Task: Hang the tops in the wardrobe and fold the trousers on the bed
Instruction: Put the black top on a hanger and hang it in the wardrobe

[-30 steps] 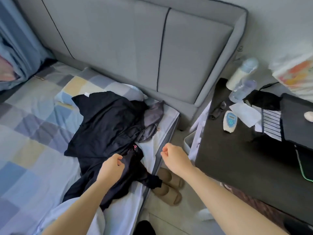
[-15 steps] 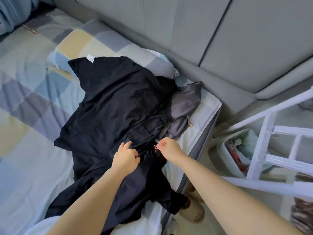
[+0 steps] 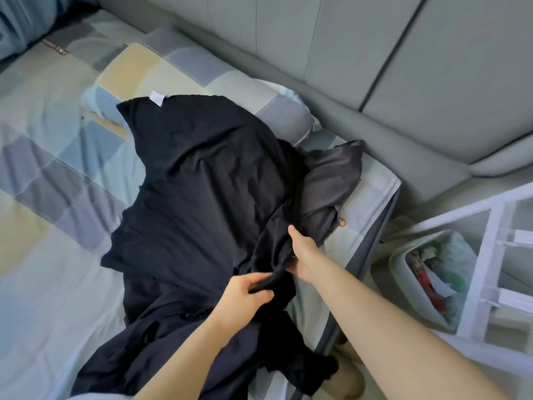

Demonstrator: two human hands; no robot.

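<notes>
The left hand (image 3: 245, 293) pinched a bunched fold of the crumpled black fabric garment (image 3: 202, 203), and the right hand (image 3: 302, 255), close at its two o'clock, gripped the same ridge of cloth with fingers tucked under it. That garment lay heaped across the patchwork-checked bed (image 3: 43, 168), with a grey silky garment (image 3: 328, 186) half under it at two o'clock and a patchwork pillow (image 3: 202, 73) beyond at twelve. To do this well, the hands probably needed to find a seam or waistband, lift one piece free of the tangle, and shake it flat.
</notes>
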